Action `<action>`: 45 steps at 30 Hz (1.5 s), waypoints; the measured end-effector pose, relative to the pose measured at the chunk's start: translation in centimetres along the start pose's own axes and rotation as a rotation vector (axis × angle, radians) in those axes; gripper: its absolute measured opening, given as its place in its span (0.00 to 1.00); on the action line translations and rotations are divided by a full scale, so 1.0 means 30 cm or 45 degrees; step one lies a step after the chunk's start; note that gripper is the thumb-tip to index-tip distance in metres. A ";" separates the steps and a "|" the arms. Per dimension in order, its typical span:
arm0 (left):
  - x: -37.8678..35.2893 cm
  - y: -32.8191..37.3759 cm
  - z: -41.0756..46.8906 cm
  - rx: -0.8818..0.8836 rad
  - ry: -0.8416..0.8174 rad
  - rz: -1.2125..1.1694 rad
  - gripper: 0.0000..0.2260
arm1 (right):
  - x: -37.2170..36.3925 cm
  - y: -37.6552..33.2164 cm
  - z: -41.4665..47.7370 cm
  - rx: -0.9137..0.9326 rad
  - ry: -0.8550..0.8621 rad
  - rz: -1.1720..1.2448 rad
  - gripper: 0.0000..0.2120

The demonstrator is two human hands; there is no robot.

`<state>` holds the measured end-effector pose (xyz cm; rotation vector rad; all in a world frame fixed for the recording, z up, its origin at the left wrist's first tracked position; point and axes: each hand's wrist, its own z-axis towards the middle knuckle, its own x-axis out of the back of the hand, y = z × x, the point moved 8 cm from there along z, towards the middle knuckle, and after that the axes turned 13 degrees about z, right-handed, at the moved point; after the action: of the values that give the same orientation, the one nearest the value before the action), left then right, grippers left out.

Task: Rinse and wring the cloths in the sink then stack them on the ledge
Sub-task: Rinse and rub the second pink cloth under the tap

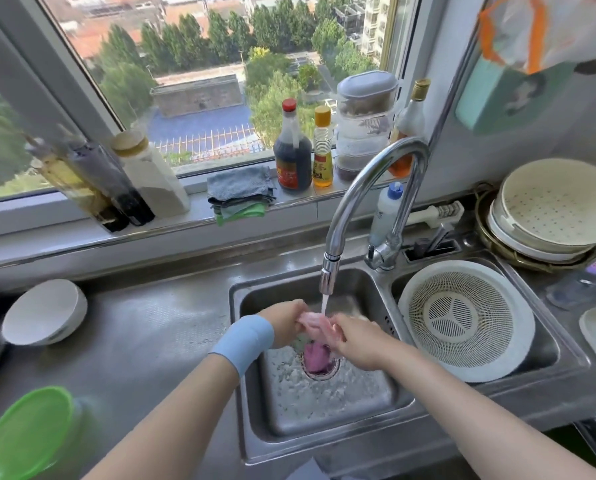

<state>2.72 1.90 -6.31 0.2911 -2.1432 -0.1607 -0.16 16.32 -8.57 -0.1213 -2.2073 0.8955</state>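
The left hand (pixel 284 327) and right hand (pixel 355 344) both curl round a pale pink cloth (pixel 319 323) under the running tap (pixel 369 188), over the sink (pixel 251 410). A purple cloth (pixel 315 356) lies on the drain. Folded grey and green cloths (pixel 241 194) sit stacked on the window ledge (pixel 199 206), beside a dark bottle (pixel 293 157) whose red label is too blurred to read.

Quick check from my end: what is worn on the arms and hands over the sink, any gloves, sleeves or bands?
No gloves, and no sleeves in view. The left hand has a wide, plain light blue wristband, soft fabric by the look of it, round its wrist. The right hand and its wrist carry nothing. No rings or watch show on either.
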 end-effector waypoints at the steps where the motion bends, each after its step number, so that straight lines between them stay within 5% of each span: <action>1: 0.024 0.006 -0.012 -0.032 0.043 -0.008 0.11 | -0.016 -0.030 -0.006 0.038 -0.012 0.028 0.23; 5: 0.097 0.020 -0.075 -0.108 0.035 0.063 0.09 | -0.020 -0.193 -0.037 0.200 0.053 0.278 0.34; 10: 0.270 -0.054 -0.194 -0.146 0.316 -0.107 0.12 | 0.023 -0.303 -0.029 0.151 0.152 0.625 0.12; 13: 0.321 -0.134 -0.250 -0.124 0.431 -0.089 0.14 | 0.074 -0.372 -0.030 0.161 0.219 0.945 0.13; 17: 0.315 -0.168 -0.268 -0.118 0.456 -0.133 0.24 | 0.149 -0.478 -0.025 0.154 0.227 1.257 0.23; 21: 0.321 -0.146 -0.268 -0.284 0.434 -0.857 0.39 | 0.204 -0.574 -0.015 0.205 0.121 1.164 0.17; 23: 0.339 -0.126 -0.264 -0.376 0.478 -0.899 0.49 | 0.237 -0.610 -0.015 0.221 0.136 1.107 0.19; 26: 0.352 -0.097 -0.240 -0.416 0.546 -1.016 0.43 | 0.271 -0.658 -0.019 0.163 0.162 1.371 0.23; 29: 0.356 -0.117 -0.193 -0.247 0.634 -1.062 0.26 | 0.293 -0.677 -0.022 0.137 0.208 1.605 0.24; 33: 0.336 -0.164 -0.178 -0.023 0.422 -1.086 0.07 | 0.349 -0.632 -0.027 0.277 0.431 1.365 0.22; 36: 0.313 -0.194 -0.183 -0.013 0.125 -1.417 0.13 | 0.354 -0.618 -0.052 0.541 0.580 0.967 0.15; 40: 0.324 -0.149 -0.218 -0.264 -0.240 -2.278 0.20 | 0.280 -0.646 -0.112 0.937 0.709 0.408 0.06; 42: 0.343 -0.145 -0.225 -0.334 -0.205 -2.334 0.14 | 0.224 -0.675 -0.127 1.078 0.585 0.072 0.12; 45: 0.350 -0.169 -0.213 -0.271 0.080 -1.917 0.09 | 0.238 -0.699 -0.143 1.157 0.511 -0.039 0.16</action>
<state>3.18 -5.82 4.49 1.6706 -1.3915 -1.1699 1.24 5.39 11.13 0.1559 -1.2812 1.6020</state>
